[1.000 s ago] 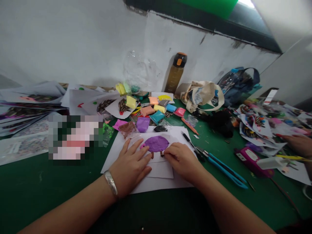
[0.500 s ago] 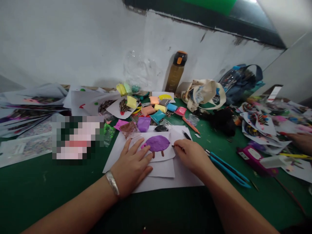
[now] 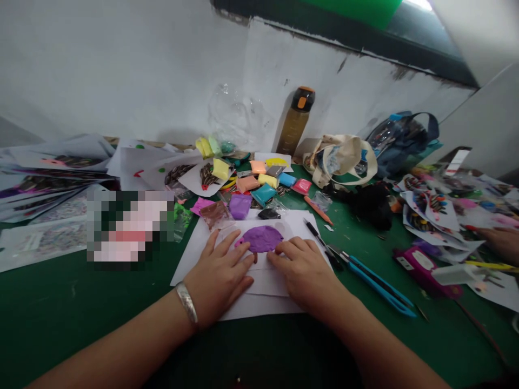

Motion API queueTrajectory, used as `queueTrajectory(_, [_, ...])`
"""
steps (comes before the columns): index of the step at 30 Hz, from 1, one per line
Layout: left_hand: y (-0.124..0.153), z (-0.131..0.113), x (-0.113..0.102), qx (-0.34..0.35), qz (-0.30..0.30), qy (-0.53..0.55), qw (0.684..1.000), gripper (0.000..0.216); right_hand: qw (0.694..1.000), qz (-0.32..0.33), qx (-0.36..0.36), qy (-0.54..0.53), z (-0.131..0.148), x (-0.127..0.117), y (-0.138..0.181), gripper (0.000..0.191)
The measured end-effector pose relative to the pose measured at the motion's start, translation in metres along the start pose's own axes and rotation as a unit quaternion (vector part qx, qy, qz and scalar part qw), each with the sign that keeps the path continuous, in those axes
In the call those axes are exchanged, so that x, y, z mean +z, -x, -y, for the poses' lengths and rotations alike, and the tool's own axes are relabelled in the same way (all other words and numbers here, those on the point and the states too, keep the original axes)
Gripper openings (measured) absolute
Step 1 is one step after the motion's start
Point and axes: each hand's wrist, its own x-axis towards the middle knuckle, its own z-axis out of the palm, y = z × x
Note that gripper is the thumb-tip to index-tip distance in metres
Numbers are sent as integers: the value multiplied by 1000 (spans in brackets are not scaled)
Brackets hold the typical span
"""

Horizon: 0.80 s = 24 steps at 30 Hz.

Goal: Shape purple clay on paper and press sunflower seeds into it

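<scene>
A flat purple clay animal (image 3: 263, 239) with a pink head and a brown leg lies on white paper (image 3: 243, 306). My left hand (image 3: 221, 275) rests on the paper at the animal's left, fingers spread, fingertips at the pink head. My right hand (image 3: 304, 270) lies at the animal's right end with bent, parted fingers; one fingertip touches the purple clay edge. It covers the place of the second leg, and nothing shows held in it. A black pen (image 3: 320, 237) and a blue-handled cutting tool (image 3: 377, 283) lie beside my right hand.
Several coloured clay packets (image 3: 240, 206) sit behind the paper. An orange tool (image 3: 318, 209), a bottle (image 3: 295, 121) and a cloth bag (image 3: 340, 159) are further back. Paper stacks (image 3: 57, 173) stand left. Another person's hand (image 3: 500, 243) and a magenta device (image 3: 424, 270) are at right.
My right hand has moved left from beside the animal onto its right end, covering one brown leg. Its pinched fingers have parted. My left hand stays in place.
</scene>
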Motion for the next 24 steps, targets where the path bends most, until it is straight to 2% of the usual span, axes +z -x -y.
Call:
queueTrajectory(5, [0,0,1,-5,-8,4,1000,31,1000,-21,13,-3,-3,-2,2,40])
queueTrajectory(24, [-1,0,0,-4,9,-1,1000,32,1000,26,-12,12,0,-10,4,34])
